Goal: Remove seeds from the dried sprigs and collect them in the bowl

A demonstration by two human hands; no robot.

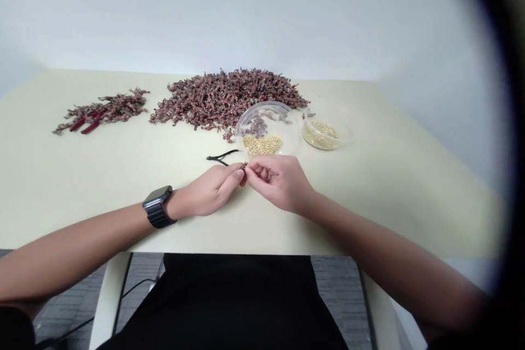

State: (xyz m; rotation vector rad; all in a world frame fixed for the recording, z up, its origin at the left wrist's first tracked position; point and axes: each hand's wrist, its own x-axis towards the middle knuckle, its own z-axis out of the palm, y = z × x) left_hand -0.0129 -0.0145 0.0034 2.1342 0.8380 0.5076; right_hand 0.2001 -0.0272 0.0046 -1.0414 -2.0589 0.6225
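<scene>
My left hand (211, 190) and my right hand (279, 182) meet at the fingertips above the pale table (369, 186), both pinching a tiny brown piece (245, 166). Just beyond them lie small black nippers (221, 157). A clear plastic bowl (266, 105) holding golden grains (261, 144) stands further back, and a smaller glass bowl (345, 132) of similar grains sits to its right. Behind them spreads a large heap of reddish-brown dried pieces (225, 99).
A smaller reddish-brown heap (110, 108) lies at the far left, partly over red-handled pliers (86, 123). A black watch (158, 206) circles my left wrist. A white wall rises behind the table, and a cable runs across the grey floor below.
</scene>
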